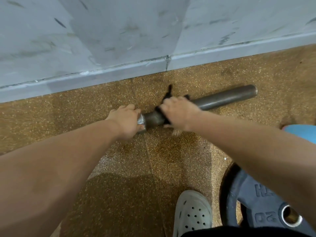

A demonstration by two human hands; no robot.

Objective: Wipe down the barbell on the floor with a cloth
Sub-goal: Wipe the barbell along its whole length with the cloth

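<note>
The grey steel barbell [225, 98] lies on the speckled brown floor near the wall, its thick sleeve running up to the right. My left hand [127, 119] grips the bar just left of the collar, hiding the shaft there. My right hand [179, 112] is closed around a black cloth [168, 94] wrapped over the inner part of the sleeve; cloth edges stick out above and below my fingers. A short stretch of sleeve and collar [152, 118] shows between both hands.
A grey marbled wall with a skirting strip [119, 72] runs behind the bar. A black weight plate [256, 202] lies at the lower right, beside my grey clog [193, 212]. A blue object [302, 132] sits at the right edge.
</note>
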